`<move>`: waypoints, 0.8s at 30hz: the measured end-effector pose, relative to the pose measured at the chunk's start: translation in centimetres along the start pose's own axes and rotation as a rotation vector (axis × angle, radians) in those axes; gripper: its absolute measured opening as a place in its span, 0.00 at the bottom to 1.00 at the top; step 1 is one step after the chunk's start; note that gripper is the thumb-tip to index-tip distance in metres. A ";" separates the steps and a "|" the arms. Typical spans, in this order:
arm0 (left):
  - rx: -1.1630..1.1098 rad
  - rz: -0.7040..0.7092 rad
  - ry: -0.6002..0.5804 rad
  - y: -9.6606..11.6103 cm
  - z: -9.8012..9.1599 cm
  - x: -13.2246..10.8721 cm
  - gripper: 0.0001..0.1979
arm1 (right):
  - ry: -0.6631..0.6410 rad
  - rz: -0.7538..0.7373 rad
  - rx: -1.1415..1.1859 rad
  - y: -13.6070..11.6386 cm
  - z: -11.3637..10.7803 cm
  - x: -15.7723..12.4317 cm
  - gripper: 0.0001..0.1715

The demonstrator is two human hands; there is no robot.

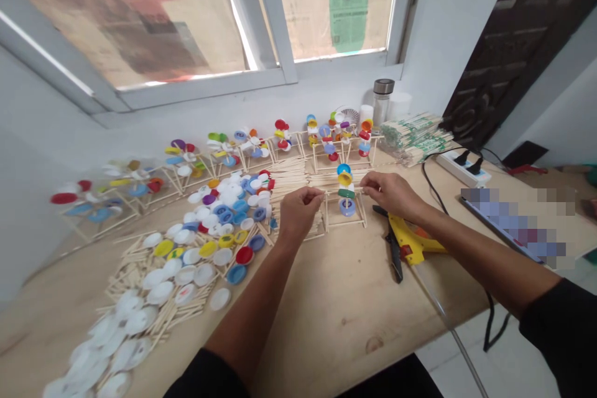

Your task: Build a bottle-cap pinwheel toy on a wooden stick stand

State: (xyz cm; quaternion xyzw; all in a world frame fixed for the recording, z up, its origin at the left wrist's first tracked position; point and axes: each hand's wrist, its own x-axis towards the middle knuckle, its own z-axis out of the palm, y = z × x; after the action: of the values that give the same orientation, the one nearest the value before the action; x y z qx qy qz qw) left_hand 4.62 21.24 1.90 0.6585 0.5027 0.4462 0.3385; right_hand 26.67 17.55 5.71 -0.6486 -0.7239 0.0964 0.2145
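A small wheel of coloured bottle caps is mounted on a frame of thin wooden sticks, standing on the table in front of me. My left hand is closed in a pinch at the frame's upper left end. On the opposite side, my right hand pinches at the upper right end, level with the wheel's middle. Whether a separate stick sits between either set of fingertips is too small to see. Close below my right hand lies a yellow hot glue gun with a glue stick extending from its back.
Loose bottle caps and wooden sticks cover the left of the table. Similar cap-wheel models line the wall. Bundled sticks, a glass bottle and a power strip with a black cable are at right.
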 end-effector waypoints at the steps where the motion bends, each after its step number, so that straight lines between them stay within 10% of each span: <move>1: 0.000 -0.002 0.001 -0.1 0.0 -0.1 0.08 | -0.001 0.000 -0.004 0.0 0.0 0.0 0.09; 24: 0.245 0.028 -0.028 1.8 -0.4 -4.0 0.06 | -0.039 -0.012 -0.200 -0.6 -0.4 -0.5 0.16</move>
State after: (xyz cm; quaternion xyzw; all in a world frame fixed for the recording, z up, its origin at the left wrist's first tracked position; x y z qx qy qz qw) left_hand 4.52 16.93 2.63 0.7080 0.5396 0.3768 0.2562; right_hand 26.32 16.93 6.19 -0.6604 -0.7379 0.0350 0.1350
